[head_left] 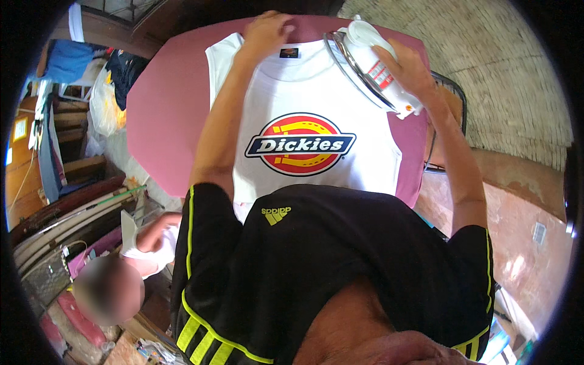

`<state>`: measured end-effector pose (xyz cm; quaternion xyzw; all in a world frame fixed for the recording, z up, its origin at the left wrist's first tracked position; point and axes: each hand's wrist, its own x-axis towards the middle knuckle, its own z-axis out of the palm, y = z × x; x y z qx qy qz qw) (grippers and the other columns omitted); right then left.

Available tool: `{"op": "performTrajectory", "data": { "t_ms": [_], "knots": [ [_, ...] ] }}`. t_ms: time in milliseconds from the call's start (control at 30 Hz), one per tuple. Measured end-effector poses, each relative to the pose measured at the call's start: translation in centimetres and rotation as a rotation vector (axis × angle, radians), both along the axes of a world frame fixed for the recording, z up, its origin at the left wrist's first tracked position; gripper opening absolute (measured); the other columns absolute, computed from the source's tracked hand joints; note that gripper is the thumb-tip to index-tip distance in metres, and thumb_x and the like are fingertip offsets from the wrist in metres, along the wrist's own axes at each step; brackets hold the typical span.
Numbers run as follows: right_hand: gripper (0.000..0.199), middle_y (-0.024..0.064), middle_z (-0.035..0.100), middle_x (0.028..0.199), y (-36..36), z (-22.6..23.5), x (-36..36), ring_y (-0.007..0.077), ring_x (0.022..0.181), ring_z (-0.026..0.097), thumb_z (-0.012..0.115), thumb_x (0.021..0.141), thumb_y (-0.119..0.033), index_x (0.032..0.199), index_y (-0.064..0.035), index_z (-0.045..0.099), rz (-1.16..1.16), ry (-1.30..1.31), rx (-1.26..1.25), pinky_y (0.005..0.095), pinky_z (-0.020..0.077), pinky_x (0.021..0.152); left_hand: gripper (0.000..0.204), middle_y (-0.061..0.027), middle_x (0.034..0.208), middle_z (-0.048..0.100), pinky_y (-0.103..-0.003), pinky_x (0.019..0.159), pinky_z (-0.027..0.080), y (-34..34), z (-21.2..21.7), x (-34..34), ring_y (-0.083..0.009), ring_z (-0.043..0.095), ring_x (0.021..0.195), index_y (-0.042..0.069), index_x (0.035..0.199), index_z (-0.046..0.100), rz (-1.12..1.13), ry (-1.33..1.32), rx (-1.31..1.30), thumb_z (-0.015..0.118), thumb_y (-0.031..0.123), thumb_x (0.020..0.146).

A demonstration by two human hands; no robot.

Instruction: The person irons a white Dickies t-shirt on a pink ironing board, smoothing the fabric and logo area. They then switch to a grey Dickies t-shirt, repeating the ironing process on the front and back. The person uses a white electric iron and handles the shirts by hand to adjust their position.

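At the frame's top, the left hand (pixel 266 31) pressed flat, holding nothing, on the white shirt's (pixel 316 91) collar; the right hand's (pixel 409 66) grip closed around the iron (pixel 371 61). Keeping the cloth taut seemed wise.

One white shirt (pixel 316 115), one iron (pixel 374 64), one pink board (pixel 164 115), two hands.

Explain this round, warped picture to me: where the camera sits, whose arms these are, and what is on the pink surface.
The camera sits on a person's head and looks down, so the arms rising from the lower edge are their own; the wide lens bends the edges. A white sleeveless shirt with a round red-and-yellow emblem lies flat on a pink padded board. The left hand presses the shirt near its collar. The right hand holds a white clothes iron, tilted at the shirt's shoulder. Another person sits lower left.
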<state>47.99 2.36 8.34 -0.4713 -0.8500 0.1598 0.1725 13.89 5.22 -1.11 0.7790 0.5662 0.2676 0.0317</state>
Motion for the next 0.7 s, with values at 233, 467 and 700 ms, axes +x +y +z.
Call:
{"op": "performTrajectory", "data": {
  "t_ms": [233,467,700],
  "knots": [
    [0.034,0.0207,0.068,0.082,-1.7,1.0,0.3,0.0336,0.072,0.069,0.066,0.097,-0.033,0.111,-0.0023,0.062,0.325,-0.069,-0.137,0.0412,0.0526,0.065,0.04,-0.0137,0.135,0.06,-0.049,0.104,0.043,-4.1,-3.0,-14.9,-0.0331,0.053,0.129,0.017,0.133,0.061,0.268,0.152,-0.205,0.06,0.035,0.097],
    [0.037,0.0205,0.07,0.083,-2.6,1.5,-5.9,0.0304,0.07,0.071,0.071,0.093,-0.032,0.113,-0.0018,0.063,0.429,-0.22,-0.154,0.0381,0.0533,0.063,0.02,-0.0057,0.079,0.056,-0.032,0.064,0.044,-3.3,-2.7,-14.5,-0.0137,0.047,0.073,0.005,0.092,0.062,0.16,-0.31,-0.113,0.073,0.022,0.093],
    [0.037,0.016,0.075,0.088,-3.1,0.3,-11.3,0.0233,0.067,0.073,0.075,0.09,-0.035,0.113,-0.0069,0.066,0.601,-0.144,-0.005,0.0333,0.0565,0.06,0.025,-0.0063,0.068,0.049,-0.033,0.061,0.042,-4.6,-1.0,-12.3,-0.0141,0.044,0.065,0.006,0.087,0.061,0.284,-0.321,-0.135,0.072,0.028,0.092]
  ]
}}
